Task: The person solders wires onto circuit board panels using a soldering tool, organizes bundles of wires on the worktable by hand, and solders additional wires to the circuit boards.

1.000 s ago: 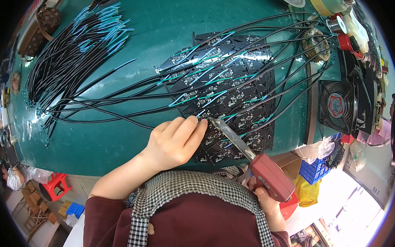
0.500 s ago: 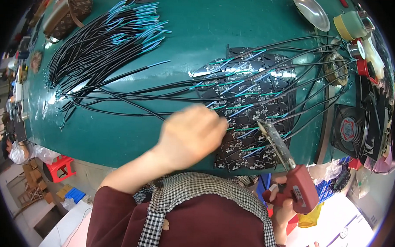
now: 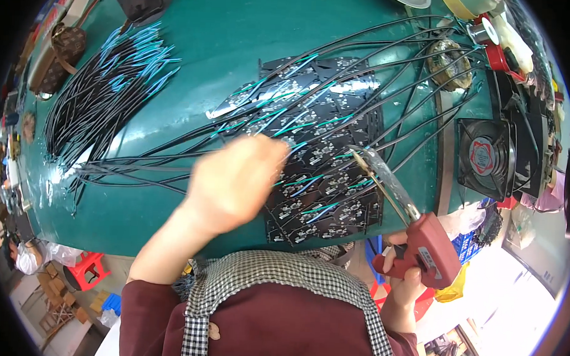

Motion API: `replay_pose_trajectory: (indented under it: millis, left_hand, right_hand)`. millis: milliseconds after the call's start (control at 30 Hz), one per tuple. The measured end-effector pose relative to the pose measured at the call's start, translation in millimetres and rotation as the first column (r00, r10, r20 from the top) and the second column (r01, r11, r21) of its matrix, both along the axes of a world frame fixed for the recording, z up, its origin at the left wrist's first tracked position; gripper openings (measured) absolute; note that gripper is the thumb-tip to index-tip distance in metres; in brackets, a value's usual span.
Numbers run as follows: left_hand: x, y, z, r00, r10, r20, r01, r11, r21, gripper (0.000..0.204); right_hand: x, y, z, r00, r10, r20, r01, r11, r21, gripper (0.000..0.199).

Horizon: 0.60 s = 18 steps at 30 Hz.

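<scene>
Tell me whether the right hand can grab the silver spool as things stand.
Probably not: the right hand is closed around the maroon soldering gun, so it looks occupied. The silver spool also sits well beyond it, past the black fan.

1. Glare whitens patches of the green table (image 3: 220,44) and streaks the circuit boards (image 3: 314,159).
2. The lower right burns out white.
3. My left hand (image 3: 233,184) looks motion-blurred.
4. Edges bend toward a dark rim.

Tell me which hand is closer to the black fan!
Right. In the picture, the right hand, holding the red soldering gun, sits below and left of the fan; the left hand is farther left, near the circuit boards.
</scene>
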<state>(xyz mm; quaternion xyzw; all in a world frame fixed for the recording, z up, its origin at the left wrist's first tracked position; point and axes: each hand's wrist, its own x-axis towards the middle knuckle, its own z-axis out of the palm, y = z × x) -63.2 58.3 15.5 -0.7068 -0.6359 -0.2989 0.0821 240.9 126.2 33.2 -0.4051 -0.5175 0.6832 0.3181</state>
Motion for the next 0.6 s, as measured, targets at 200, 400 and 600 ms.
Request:
replay_pose_trajectory:
  millis: [200,400,600]
  left_hand:
    - [37,20,-22,0.998,-0.061,-0.011,0.06,0.997,-0.047,0.027]
    - [38,26,-23,0.993,-0.107,-0.041,0.104,0.992,-0.07,0.026]
    - [38,27,-22,0.994,-0.098,-0.055,0.093,0.992,-0.086,0.026]
  right_hand:
    - [-1,11,5,0.998,0.059,-0.027,-0.062,0.985,-0.159,0.078]
    - [-2,21,5,0.995,0.075,0.06,-0.062,0.979,-0.195,0.081]
    - [-1,22,9,0.99,0.081,0.113,-0.054,0.972,-0.229,0.08]
